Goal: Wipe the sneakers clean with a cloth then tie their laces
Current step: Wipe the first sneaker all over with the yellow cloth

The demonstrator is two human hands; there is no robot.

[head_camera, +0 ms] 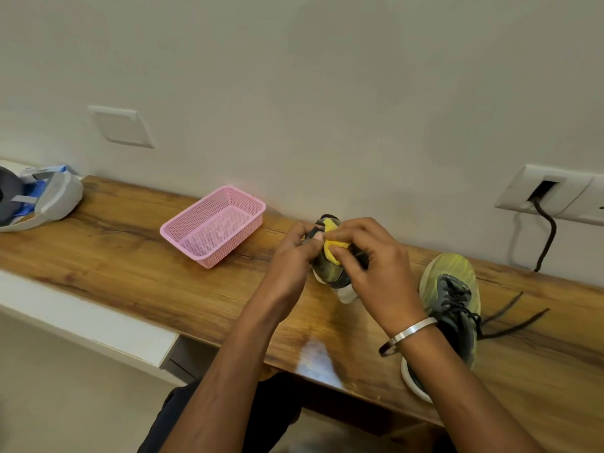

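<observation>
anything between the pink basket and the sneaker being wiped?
Head view: only bare wooden tabletop between the pink basket and the held sneaker; left hand grips it.

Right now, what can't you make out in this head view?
- Held sneaker: mostly hidden behind the left hand and right hand; laces unseen.
- Yellow cloth: only a patch shows between the fingers.
- Second sneaker: heel covered by the right forearm.
- Grey gear: cut off by the left edge.
</observation>
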